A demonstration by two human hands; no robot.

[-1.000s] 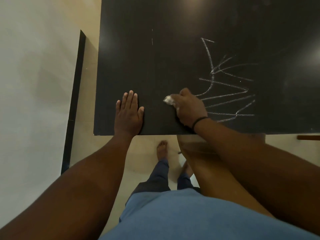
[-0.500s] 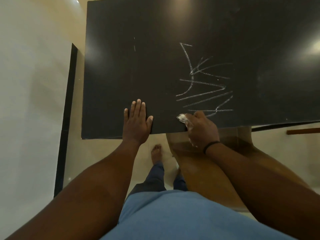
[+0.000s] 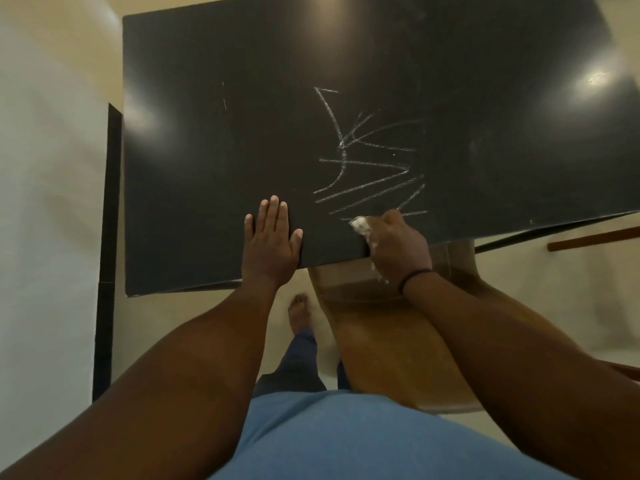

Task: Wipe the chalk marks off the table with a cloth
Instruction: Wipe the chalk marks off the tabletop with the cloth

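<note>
We see a big black bench (image 3: pixel 214 161) that fills the upper part of the view, with bright spots of lamp light on its top. Below its near edge there is a pale floor (image 3: pixel 194 317), and a brown wooden chair (image 3: pixel 388 344) stands partly under the bench, just beside our right arm. At the bottom we see our blue shirt (image 3: pixel 346 441), dark trousers and one bare foot (image 3: pixel 300 311) on the floor.

The chalk marks (image 3: pixel 370 161) are white zigzag lines on the right half of the bench top, and they reach down almost to the near edge. One short thin chalk line (image 3: pixel 224 98) stands alone, well apart to the left of them.

Our left hand (image 3: pixel 272 237) lies flat on the bench at the near edge, with the fingers straight and close together and the thumb spread to the side; it holds nothing. Our right hand (image 3: pixel 398 245) is at the near edge too, just under the lowest chalk lines, and its fingers are curled around a small white cloth (image 3: pixel 360 224). The cloth comes out on the left side of the fist and touches the bench top at the end of the lowest line. A thin black band (image 3: pixel 414 277) is around the right wrist.
</note>
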